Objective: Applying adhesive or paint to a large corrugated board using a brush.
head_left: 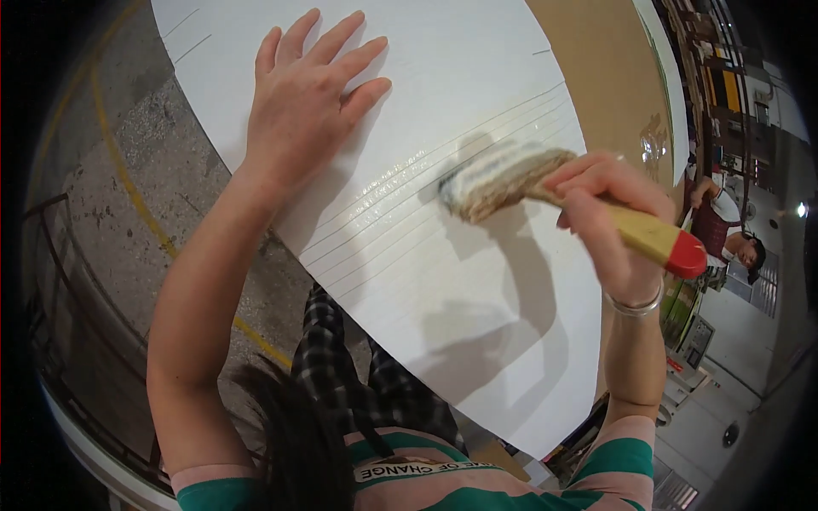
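Nearby, brown board (607,51) flanks the sheet (477,358) under the brush (511,183).

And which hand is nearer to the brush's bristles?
Right. The right hand holds the brush handle, just beside the bristles; the left hand is spread on the white sheet, apart from them, toward the upper left.

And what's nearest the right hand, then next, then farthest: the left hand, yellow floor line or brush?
In the head view, from the right hand:
1. Brush: held in it.
2. Left hand: leftward, spread over the white sheet.
3. Yellow floor line: farther left, below.
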{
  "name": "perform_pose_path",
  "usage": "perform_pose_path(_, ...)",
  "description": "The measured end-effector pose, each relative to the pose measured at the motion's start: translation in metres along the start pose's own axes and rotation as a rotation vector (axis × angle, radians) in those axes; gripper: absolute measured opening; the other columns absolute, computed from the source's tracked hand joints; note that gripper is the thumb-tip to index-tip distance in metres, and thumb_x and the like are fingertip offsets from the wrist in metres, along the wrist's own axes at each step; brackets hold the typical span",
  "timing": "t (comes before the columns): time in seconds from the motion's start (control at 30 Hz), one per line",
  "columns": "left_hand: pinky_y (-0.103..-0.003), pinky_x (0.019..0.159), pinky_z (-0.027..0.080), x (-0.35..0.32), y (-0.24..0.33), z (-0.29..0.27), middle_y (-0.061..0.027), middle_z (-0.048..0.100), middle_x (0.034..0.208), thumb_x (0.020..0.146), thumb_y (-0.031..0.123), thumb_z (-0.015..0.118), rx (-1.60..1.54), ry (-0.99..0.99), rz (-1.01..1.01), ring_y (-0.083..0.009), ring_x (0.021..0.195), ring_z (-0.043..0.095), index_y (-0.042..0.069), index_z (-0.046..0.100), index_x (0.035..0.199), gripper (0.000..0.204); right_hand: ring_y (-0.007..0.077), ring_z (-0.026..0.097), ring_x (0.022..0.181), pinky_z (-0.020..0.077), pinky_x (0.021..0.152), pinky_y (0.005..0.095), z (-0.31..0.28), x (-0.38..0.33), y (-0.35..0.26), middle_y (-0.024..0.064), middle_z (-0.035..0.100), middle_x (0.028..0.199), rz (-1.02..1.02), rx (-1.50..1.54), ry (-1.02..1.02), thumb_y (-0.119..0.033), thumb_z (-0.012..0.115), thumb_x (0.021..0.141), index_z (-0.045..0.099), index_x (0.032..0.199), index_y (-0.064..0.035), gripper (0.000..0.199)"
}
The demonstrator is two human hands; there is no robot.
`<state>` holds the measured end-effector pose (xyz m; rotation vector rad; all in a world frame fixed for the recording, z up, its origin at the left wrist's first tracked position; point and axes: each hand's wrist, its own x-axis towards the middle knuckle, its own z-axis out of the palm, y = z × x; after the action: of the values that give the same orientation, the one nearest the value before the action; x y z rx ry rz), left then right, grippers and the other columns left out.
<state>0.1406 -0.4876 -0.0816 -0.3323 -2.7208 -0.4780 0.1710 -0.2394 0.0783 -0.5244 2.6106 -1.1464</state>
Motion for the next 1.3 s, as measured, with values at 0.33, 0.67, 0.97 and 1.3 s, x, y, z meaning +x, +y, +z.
perform_pose_path(0.33, -0.053, 0.111, 0.017, 0.013, 0.016, -0.037, -0.0125, 0.05, 0.135, 0.086, 0.033, 0.061, -0.209, -0.234, -0.16, -0.0375, 0.131, 0.034, 0.011, 0.063, 0.118, 0.039, 0.0127, 0.058, 0.069, 0.0454, 0.062, 0.0241, 0.0, 0.004, -0.005, 0.0116, 0.065, 0.079, 0.092, 0.059, 0.082, -0.001, 0.058, 0.08, 0.057, 0.074, 0.0041, 0.008)
perform_pose_path(0.67, -0.054, 0.109, 0.02, 0.005, 0.009, -0.029, -0.0131, 0.051, 0.133, 0.086, 0.033, 0.061, -0.185, -0.16, -0.112, -0.0376, 0.129, 0.036, 0.011, 0.063, 0.117, 0.038, 0.0153, 0.06, 0.068, 0.0459, 0.06, 0.0247, 0.028, 0.001, -0.011, 0.0125, 0.065, 0.076, -0.072, -0.048, 0.078, -0.002, 0.061, 0.077, 0.059, 0.073, 0.0029, 0.007)
perform_pose_path(0.97, -0.054, 0.11, 0.016, 0.007, 0.006, -0.032, -0.0123, 0.048, 0.136, 0.09, 0.039, 0.052, -0.156, -0.178, -0.096, -0.0366, 0.131, 0.033, 0.012, 0.06, 0.122, 0.042, 0.0182, 0.061, 0.061, 0.0477, 0.057, 0.0264, 0.052, -0.004, -0.029, 0.0133, 0.062, 0.073, -0.237, -0.2, -0.085, -0.001, 0.063, 0.073, 0.059, 0.074, 0.0019, 0.006)
perform_pose_path(1.3, -0.051, 0.113, 0.013, 0.01, 0.004, -0.037, -0.0104, 0.041, 0.142, 0.092, 0.04, 0.044, -0.096, -0.336, -0.133, -0.0343, 0.135, 0.027, 0.013, 0.055, 0.128, 0.046, 0.0205, 0.059, 0.059, 0.0475, 0.055, 0.0268, 0.076, -0.004, -0.046, 0.0121, 0.06, 0.07, -0.318, -0.219, -0.005, 0.0, 0.065, 0.071, 0.057, 0.073, 0.0008, 0.008)
